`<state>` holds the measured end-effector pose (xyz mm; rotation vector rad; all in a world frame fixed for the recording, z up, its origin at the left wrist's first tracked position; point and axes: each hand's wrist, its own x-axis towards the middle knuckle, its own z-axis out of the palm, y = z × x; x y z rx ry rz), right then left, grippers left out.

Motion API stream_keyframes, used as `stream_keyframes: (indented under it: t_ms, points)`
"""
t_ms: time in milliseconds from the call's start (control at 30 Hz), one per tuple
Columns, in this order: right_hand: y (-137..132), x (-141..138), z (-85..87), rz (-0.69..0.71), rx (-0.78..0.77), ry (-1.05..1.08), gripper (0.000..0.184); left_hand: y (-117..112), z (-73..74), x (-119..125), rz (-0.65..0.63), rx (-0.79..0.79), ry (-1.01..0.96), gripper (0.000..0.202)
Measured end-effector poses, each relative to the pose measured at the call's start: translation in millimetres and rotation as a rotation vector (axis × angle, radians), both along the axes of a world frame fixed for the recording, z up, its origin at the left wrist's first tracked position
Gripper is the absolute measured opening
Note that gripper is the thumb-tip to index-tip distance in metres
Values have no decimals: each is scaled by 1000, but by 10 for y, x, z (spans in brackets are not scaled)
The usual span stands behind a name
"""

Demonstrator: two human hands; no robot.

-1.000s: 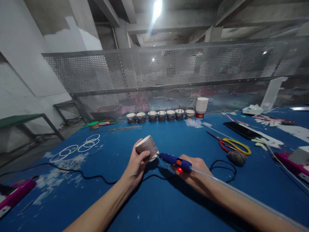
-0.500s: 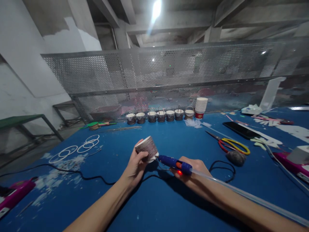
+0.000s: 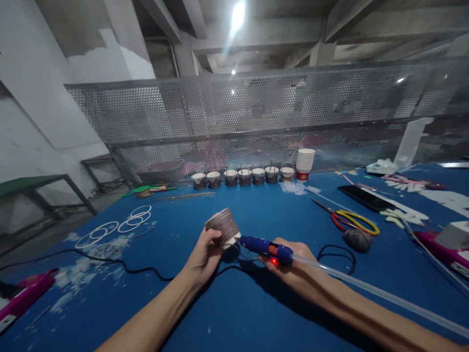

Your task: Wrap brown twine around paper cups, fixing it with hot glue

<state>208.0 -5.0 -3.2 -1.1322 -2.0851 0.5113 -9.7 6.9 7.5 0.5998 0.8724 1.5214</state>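
Note:
My left hand [image 3: 205, 252] is closed around a small paper cup [image 3: 224, 226] wrapped in grey-brown cord, tilted above the blue table [image 3: 234, 313]. In my right hand [image 3: 293, 259] is a blue hot glue gun [image 3: 262, 245] with an orange part and a lit red light. A long clear glue stick [image 3: 351, 278] runs out of its back end, over my right forearm. The gun's nozzle is at the cup's white rim; whether it touches cannot be made out.
Several wrapped cups [image 3: 245, 177] line the back beside stacked paper cups [image 3: 305, 164]. Right lie scissors [image 3: 353, 220], a ball of grey cord [image 3: 358, 240] and a black phone [image 3: 365, 197]. Left are white rings [image 3: 134, 219], dried glue scraps [image 3: 82, 274] and a black cable [image 3: 146, 270].
My left thumb has shifted slightly on the wrapped cup, and the cup has turned a little. The glue gun stays at its rim, almost unmoved.

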Motion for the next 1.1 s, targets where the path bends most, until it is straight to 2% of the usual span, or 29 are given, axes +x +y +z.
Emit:
stream_keyframes:
  t_ms: [267,500,767,900,1100]
  points:
    - [44,-9,36,-65,-40,36,31,-20,32,5,15,-36,-39,26]
    - [29,-39,82,-22,-55,54,33,-15,22,-12,-14,-26,-55,17]
    - [23,2,165,50,-95,78,35,-38,86,-5,-56,-20,-20,41]
    - [20,6,203,48,-163,83,36,-50,89,-27,-102,-29,-35,56]
    - [86,69,230,46,-311,179,35,-55,84,-56,-132,-33,-53,58]
